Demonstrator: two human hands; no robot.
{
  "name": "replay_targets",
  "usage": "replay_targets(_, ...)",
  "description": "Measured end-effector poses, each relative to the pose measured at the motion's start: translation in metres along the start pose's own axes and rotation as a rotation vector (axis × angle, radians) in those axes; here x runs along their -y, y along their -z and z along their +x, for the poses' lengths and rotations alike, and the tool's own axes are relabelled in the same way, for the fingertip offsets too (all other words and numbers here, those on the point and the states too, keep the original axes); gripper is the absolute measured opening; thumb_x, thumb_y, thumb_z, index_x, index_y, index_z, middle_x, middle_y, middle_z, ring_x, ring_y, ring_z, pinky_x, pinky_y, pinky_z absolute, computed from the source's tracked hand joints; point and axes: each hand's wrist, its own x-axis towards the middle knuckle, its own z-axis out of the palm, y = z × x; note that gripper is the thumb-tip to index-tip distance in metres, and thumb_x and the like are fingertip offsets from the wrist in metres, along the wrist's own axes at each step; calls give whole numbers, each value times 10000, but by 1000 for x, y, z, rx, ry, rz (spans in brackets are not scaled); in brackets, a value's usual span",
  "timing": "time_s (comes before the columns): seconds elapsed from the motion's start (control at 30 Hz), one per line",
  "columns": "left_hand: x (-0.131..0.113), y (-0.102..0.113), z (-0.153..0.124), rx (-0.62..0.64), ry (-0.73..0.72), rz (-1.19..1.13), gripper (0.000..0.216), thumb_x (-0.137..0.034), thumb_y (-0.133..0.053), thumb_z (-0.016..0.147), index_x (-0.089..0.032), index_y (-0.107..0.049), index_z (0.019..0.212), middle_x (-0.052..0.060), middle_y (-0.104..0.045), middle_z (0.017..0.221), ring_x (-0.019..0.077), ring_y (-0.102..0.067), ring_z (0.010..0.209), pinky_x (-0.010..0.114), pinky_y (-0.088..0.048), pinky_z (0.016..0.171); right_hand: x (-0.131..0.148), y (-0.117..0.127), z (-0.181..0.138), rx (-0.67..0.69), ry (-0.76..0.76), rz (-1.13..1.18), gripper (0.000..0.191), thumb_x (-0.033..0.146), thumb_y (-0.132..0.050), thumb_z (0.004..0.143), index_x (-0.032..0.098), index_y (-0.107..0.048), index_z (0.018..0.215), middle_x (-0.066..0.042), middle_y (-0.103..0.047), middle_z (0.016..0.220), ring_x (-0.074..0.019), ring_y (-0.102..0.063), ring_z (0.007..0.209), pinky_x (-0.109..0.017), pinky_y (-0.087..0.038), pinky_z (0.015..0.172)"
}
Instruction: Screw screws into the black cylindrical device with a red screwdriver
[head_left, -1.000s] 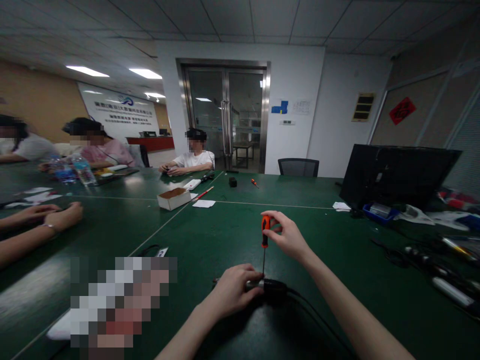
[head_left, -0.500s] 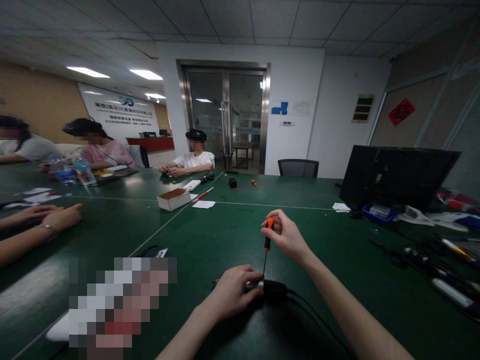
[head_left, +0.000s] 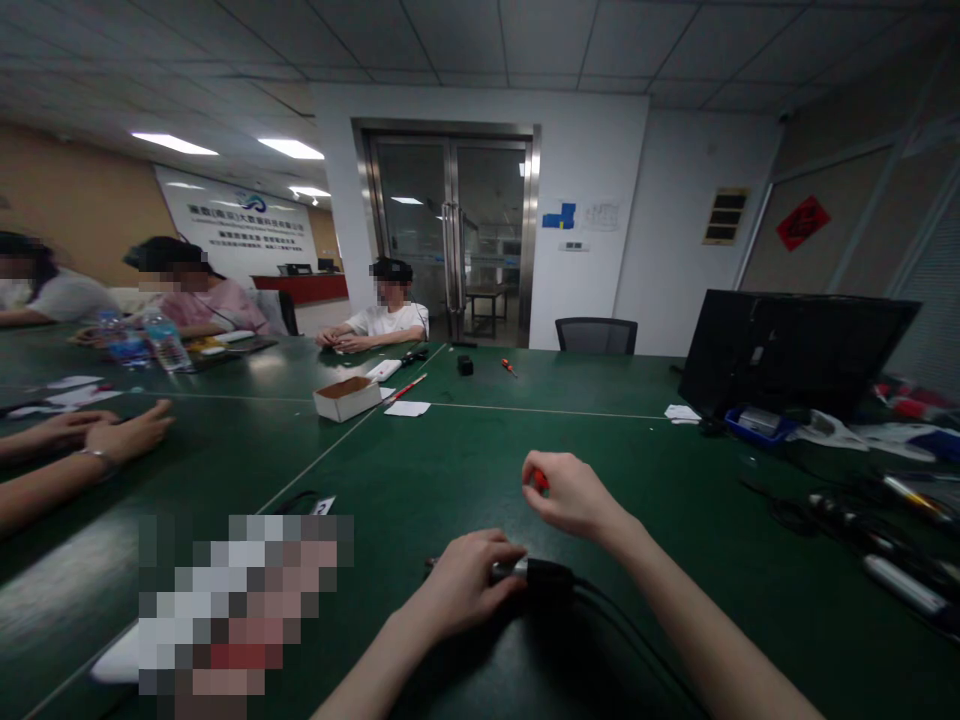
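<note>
Near the table's front, my left hand (head_left: 474, 578) is closed over a corded silver-and-black tool (head_left: 551, 577) lying on its side. The fingers cover much of the silver part; the black end and its cable stay uncovered on the right. My right hand (head_left: 576, 495) is in a fist above and to the right of the tool, apart from it. Inside that fist is an orange-and-black screwdriver (head_left: 540, 481). Only a bit of its orange handle shows; the shaft is hidden.
On the green table (head_left: 450, 480) are a small white box (head_left: 348, 399), paper slips, and another orange screwdriver (head_left: 509, 368). A monitor (head_left: 795, 355) and corded tools (head_left: 900, 585) occupy the right. A co-worker's hands (head_left: 131, 432) rest at left, behind a pixelated item (head_left: 244, 600).
The screwdriver's tip has left the tool. My right hand has turned and closed further round the handle, dropping slightly. My left hand has stayed put. The co-worker's hand at left shifted a little.
</note>
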Motion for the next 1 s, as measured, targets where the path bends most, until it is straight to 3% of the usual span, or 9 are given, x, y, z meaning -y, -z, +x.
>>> replay_targets(0.13,-1,0,0,-6,6,7,307,-310,-636,937,-215,-743,1208,73,-711,1107,251,-666,1009,308,-488,855,-5,-11,2,65,-19,32,91,182,-648,781,208,-601,707,27,-596,655,-131,-528,617,-243,-384,619)
replay_targets(0.37,0,-1,-1,-17,-9,2,317,-316,-610,937,-225,-739,1212,72,-715,1103,241,-660,997,298,-484,852,-12,-3,9,7,-28,87,106,213,-636,825,196,-632,720,37,-604,672,-118,-521,636,-229,-392,631)
replay_targets(0.63,3,0,1,9,6,-19,331,-315,-601,922,-215,-737,1206,81,-712,1114,252,-655,1004,322,-480,891,-1,-8,5,-4,-13,99,164,342,-712,834,205,-683,749,38,-606,661,-117,-516,591,-233,-395,575)
replay_targets(0.77,3,0,0,0,21,-33,330,-301,-595,927,-214,-734,1213,83,-710,1128,257,-656,1023,319,-478,896,7,-6,4,-1,15,59,213,368,-621,918,208,-690,796,34,-614,678,-118,-543,604,-229,-402,580)
replay_targets(0.83,4,-1,0,-2,11,-34,322,-315,-591,941,-220,-735,1213,83,-710,1129,259,-658,1024,319,-478,888,18,-2,-5,-2,17,13,242,349,-566,949,212,-682,786,26,-619,705,-126,-565,625,-238,-401,594)
replay_targets(0.9,6,-3,0,-1,-12,-26,312,-345,-595,949,-234,-742,1201,78,-713,1116,264,-661,1018,322,-477,877,32,8,-27,-5,6,-47,151,304,-615,909,225,-680,797,6,-648,748,-162,-601,668,-266,-414,613)
replay_targets(0.93,7,-3,1,-1,-17,-17,313,-356,-595,950,-234,-746,1195,79,-715,1105,266,-662,1013,325,-475,879,37,16,-45,2,-5,-76,62,278,-660,866,240,-687,826,-4,-670,779,-186,-621,689,-284,-427,619)
replay_targets(1.0,9,-4,2,-1,-23,-5,340,-378,-568,969,-218,-738,1216,89,-715,1096,267,-658,1017,330,-474,887,38,39,-92,64,-74,-185,80,288,-656,866,295,-711,923,-21,-719,892,-232,-668,749,-327,-478,639)
